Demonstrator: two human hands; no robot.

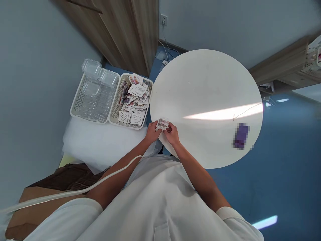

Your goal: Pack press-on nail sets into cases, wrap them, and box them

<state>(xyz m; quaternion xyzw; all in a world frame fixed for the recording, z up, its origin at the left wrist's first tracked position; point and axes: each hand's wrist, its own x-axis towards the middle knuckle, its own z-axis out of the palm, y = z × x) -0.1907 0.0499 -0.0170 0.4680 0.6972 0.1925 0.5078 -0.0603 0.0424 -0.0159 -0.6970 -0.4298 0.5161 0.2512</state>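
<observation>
A small white card with rows of shiny pinkish pieces [163, 124] is held at the middle of the frame, above the near left edge of the round white worktop [200, 80]. Its left side is pinched between fingers and thumb by the left hand [152, 132], and its right side is pinched likewise by the right hand [172, 134]. In the upper left of the frame, many printed cards [137, 90] are contained in a white perforated plastic basket [114, 113]; clear plastic boxes [94, 103] are piled in the similar white basket [76, 104] beside it. At the right, a purple rectangular object [241, 135], blurred by pixels, is seen on the worktop.
</observation>
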